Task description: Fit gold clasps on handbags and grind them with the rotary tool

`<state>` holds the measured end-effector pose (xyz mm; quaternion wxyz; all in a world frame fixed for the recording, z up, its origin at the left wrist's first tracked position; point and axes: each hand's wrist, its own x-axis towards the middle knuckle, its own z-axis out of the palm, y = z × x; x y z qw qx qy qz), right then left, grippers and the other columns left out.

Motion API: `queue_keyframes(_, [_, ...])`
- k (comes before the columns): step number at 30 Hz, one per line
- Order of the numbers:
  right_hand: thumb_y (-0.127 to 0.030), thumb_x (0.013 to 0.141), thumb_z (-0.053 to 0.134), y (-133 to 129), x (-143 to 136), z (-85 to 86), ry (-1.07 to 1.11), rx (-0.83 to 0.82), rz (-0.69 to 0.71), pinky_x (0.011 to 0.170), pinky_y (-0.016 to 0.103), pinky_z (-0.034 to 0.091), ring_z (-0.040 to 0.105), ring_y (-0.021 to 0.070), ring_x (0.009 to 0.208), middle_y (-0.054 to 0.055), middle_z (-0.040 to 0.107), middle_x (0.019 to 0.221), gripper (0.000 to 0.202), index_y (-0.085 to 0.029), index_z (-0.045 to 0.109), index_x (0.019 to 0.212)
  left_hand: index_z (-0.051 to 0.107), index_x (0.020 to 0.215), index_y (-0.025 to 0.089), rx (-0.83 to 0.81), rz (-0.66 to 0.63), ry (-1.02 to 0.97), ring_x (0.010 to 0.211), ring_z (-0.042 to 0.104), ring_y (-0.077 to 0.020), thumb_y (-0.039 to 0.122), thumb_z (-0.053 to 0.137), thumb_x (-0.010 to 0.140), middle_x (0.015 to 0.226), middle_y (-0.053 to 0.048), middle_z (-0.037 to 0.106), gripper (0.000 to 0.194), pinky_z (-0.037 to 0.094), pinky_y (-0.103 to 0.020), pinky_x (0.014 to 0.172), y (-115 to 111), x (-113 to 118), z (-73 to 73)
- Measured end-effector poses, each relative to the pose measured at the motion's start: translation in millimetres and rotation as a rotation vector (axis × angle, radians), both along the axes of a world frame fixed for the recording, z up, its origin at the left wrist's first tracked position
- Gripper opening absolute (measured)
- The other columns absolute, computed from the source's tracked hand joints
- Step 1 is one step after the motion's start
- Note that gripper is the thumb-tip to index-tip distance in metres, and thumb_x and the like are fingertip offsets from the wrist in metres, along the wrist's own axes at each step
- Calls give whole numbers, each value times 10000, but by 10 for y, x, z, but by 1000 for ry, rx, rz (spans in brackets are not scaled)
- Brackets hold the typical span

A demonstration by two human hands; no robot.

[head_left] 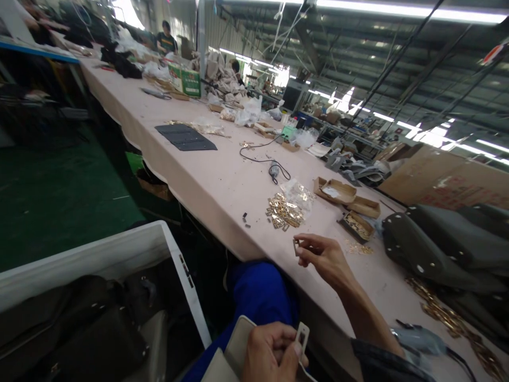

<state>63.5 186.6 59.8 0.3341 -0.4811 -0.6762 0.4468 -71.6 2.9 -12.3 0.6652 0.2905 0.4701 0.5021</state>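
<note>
My left hand (270, 353) is closed at the bottom centre, its thumb and fingers pinching a small metal plate with a slot (302, 338). Beige leather-like pieces (239, 339) lie under and beside that hand, over my blue-clothed leg (262, 292). Above the table's near edge, my right hand (324, 260) pinches another small metal piece (296, 246) between thumb and fingers. Just beyond it, a pile of gold metal plates (284, 211) rests on the pinkish table (222, 185), partly in a clear plastic bag (299, 196).
A white bin (167, 239) with dark bags stands at left. Small cardboard trays (363, 206), dark bags (445, 244) and a grey power tool (419, 339) lie at right. Farther off are a black cable (258, 159), dark flat panels (185, 137) and a seated person (166, 40).
</note>
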Motion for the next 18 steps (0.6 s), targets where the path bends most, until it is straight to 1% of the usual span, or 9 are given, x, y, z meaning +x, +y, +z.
queue_keyframes(2, [-385, 793, 825, -338, 90, 113, 82, -3, -94, 527, 280, 510, 621, 153, 544, 29, 671, 706, 378, -136, 749, 1068, 770, 832, 113, 25, -13, 29, 559, 679, -189, 384, 773, 795, 709, -112, 753, 274, 523, -238, 522, 10, 14, 71])
queue_keyframes(4, [-367, 791, 847, -679, 179, 168, 139, 11, -197, 477, 253, 463, 575, 129, 505, 30, 669, 670, 322, -146, 763, 1009, 773, 839, 110, 27, -48, 61, 418, 573, -129, 404, 710, 843, 719, -103, 745, 300, 414, -210, 391, 12, 28, 143])
queue_keyframes(6, [-351, 778, 867, -998, 249, 156, 175, 0, -302, 456, 239, 436, 567, 125, 513, 41, 681, 686, 294, -154, 772, 974, 784, 916, 110, 27, -88, 78, 343, 491, -89, 405, 661, 881, 734, -89, 741, 321, 323, -198, 332, 12, 39, 206])
queue_keyframes(7, [-349, 769, 876, -1143, 273, 130, 185, -17, -347, 459, 240, 440, 574, 128, 524, 45, 685, 697, 292, -156, 774, 964, 790, 954, 110, 38, -109, 81, 334, 480, -83, 395, 648, 893, 716, -77, 731, 324, 312, -195, 331, 12, 43, 235])
queue_keyframes(9, [-362, 765, 880, -1389, 295, 58, 189, -63, -409, 477, 250, 470, 590, 139, 534, 44, 684, 688, 296, -158, 778, 954, 801, 990, 109, 78, -155, 90, 340, 488, -87, 365, 639, 908, 611, -43, 680, 313, 325, -188, 354, 14, 52, 287])
queue_keyframes(11, [-386, 773, 870, -1566, 290, -16, 189, -93, -423, 501, 266, 502, 598, 148, 532, 41, 678, 655, 292, -156, 782, 929, 811, 980, 112, 124, -197, 105, 351, 494, -94, 332, 616, 929, 507, -13, 614, 299, 328, -183, 377, 15, 68, 326])
queue_keyframes(12, [-396, 782, 861, -1629, 283, -45, 189, -99, -412, 513, 273, 513, 603, 154, 537, 41, 676, 643, 285, -155, 783, 914, 813, 974, 116, 146, -211, 113, 361, 502, -97, 317, 599, 940, 488, -8, 603, 295, 329, -181, 388, 13, 81, 337])
queue_keyframes(15, [-398, 819, 825, -1735, 263, -99, 179, -84, -376, 543, 279, 522, 623, 164, 569, 43, 684, 651, 252, -162, 785, 899, 812, 969, 129, 203, -232, 120, 399, 543, -105, 283, 550, 962, 507, -14, 629, 304, 358, -182, 427, 2, 134, 325])
queue_keyframes(18, [-392, 834, 806, -1777, 278, -128, 156, -53, -388, 553, 279, 527, 631, 168, 582, 34, 681, 663, 238, -171, 786, 918, 809, 984, 134, 225, -254, 107, 433, 578, -117, 269, 520, 973, 521, -18, 641, 319, 391, -192, 466, -24, 188, 267])
